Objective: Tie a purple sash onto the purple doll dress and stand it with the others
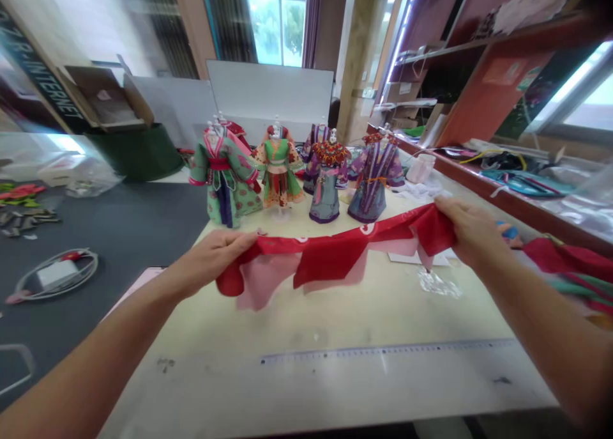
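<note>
A strip of red fabric [330, 260] with pale pink parts hanging below it is stretched out above the pale table [230, 369]. White marks show along its upper edge. My left hand [223, 250] pinches the fabric's left end, and my right hand [462, 225] grips the right end, a little higher. Both hands are closed, with the fabric sagging slightly between them. Behind it stand several small dressed stands, among them a green robe [223, 170], a green and orange dress [278, 164] and a purple robe [376, 177].
A clear ruler [383, 351] lies near the table's front. At left, a dark mat [138, 225] bears a coiled white cable [89, 269] and fabric scraps [23, 199]. Crumpled clear plastic [438, 284] lies at right, near red and green cloth [569, 263]. A white board [272, 91] stands behind.
</note>
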Tool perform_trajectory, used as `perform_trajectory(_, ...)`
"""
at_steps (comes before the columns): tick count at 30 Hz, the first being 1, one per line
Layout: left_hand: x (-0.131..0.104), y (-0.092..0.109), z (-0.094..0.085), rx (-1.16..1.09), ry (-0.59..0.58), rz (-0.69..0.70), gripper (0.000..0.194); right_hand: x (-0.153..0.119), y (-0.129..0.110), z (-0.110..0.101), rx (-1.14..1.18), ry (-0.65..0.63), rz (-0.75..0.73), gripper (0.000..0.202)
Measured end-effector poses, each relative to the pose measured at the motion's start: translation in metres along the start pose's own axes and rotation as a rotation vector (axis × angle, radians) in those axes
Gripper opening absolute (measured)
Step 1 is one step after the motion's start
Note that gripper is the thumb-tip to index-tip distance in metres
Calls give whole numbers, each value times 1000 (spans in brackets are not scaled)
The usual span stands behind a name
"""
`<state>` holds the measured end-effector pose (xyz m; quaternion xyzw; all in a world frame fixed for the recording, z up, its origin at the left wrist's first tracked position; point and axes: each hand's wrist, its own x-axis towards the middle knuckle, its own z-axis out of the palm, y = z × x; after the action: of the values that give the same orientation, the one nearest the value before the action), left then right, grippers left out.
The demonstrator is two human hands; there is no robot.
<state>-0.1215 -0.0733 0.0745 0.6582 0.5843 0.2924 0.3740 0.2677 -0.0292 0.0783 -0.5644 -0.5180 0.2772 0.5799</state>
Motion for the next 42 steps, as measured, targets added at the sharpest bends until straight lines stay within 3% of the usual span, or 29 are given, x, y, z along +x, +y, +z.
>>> perform_trajectory(4,-10,11,-17,209,278,228,41,-10,-16,-1,59,114,-120,31)
perform_trajectory(5,-17,9,-21,275,312,297,41,-16,-19,-7,21,147,-155,30)
perform_trajectory(7,-31,0,-24,363,271,396,44,-30,-17,-22,-134,126,-176,26)
perform_trajectory(9,-43,-16,-20,414,136,406,44,-47,-3,-35,-334,-66,-207,23)
perform_trajectory(13,-63,-49,1,499,-259,245,32,-84,40,-45,-642,-677,-272,14)
perform_trajectory(15,-71,-57,8,497,-375,186,23,-100,54,-45,-783,-838,-262,17)
perform_trajectory(17,-76,-58,12,507,-363,136,23,-110,58,-42,-885,-883,-273,22)
perform_trajectory(20,-72,-49,23,528,-228,83,29,-116,48,-26,-930,-876,-332,28)
perform_trajectory(24,-50,-35,59,605,-96,37,44,-121,36,23,-946,-861,-386,32)
perform_trajectory(27,-32,-34,88,643,-101,75,31,-125,41,59,-1044,-814,-364,30)
perform_trajectory(29,-26,-37,97,575,-152,120,18,-124,45,71,-990,-843,-347,23)
perform_trajectory(32,-25,-37,92,378,-143,190,13,-116,43,70,-769,-877,-276,19)
perform_trajectory(35,-30,-28,78,157,13,222,11,-109,26,59,-572,-800,-243,18)
perform_trajectory(38,-38,-12,72,-68,221,233,8,-113,4,53,-383,-631,-280,15)
perform_trajectory(42,-46,9,83,-360,462,268,10,-130,-18,60,-86,-316,-340,10)
